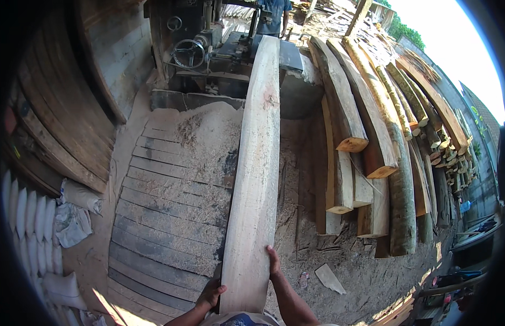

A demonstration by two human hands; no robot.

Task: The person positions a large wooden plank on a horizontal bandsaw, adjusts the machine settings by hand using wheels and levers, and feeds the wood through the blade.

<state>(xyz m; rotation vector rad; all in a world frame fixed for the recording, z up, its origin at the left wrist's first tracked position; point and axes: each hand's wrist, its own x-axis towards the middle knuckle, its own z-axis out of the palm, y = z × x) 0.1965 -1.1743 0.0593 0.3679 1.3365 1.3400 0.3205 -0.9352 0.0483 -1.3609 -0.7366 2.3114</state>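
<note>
A long squared wooden beam (255,179) runs from close to my body up to a large dark sawing machine (220,60). Its far end lies at the machine's table. Near the close end, my left hand (211,295) grips the left edge, thumb on top. My right hand (274,262) holds the right edge a little farther up, with its thumb against the top corner. The other fingers of both hands are mostly hidden by the beam. Beyond the machine stands a person (274,16), partly in view, in a blue garment.
Slatted floor boards (160,228) strewn with sawdust lie to the left, below a sawdust heap (209,122). Stacked timbers and logs (366,108) fill the right side. White sacks (38,228) and leaning planks (62,108) line the left. A wood offcut (329,279) lies at lower right.
</note>
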